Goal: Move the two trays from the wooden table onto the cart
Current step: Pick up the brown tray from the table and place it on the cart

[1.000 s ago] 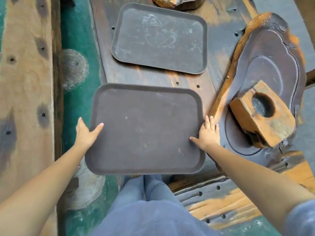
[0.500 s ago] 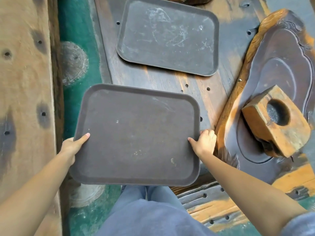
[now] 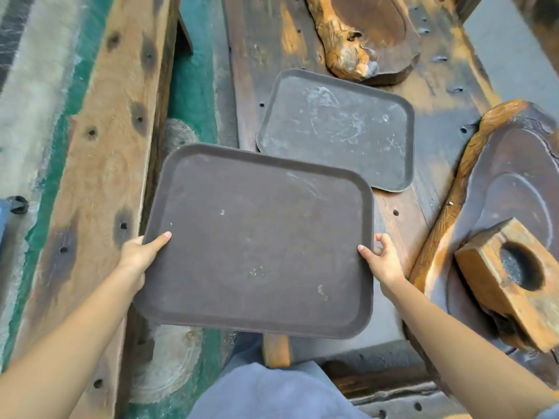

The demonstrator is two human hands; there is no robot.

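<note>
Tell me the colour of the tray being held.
Dark brown, matte, with a few pale specks; the tray shows best in the head view.

Near tray (image 3: 257, 237) matt brown; far tray (image 3: 335, 128) scuffed; table (image 3: 402, 207) weathered wood.

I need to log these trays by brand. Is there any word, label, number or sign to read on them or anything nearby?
None readable. The held tray bears only specks, the far tray only pale scuffs; the table and the wooden block carry no lettering.
</note>
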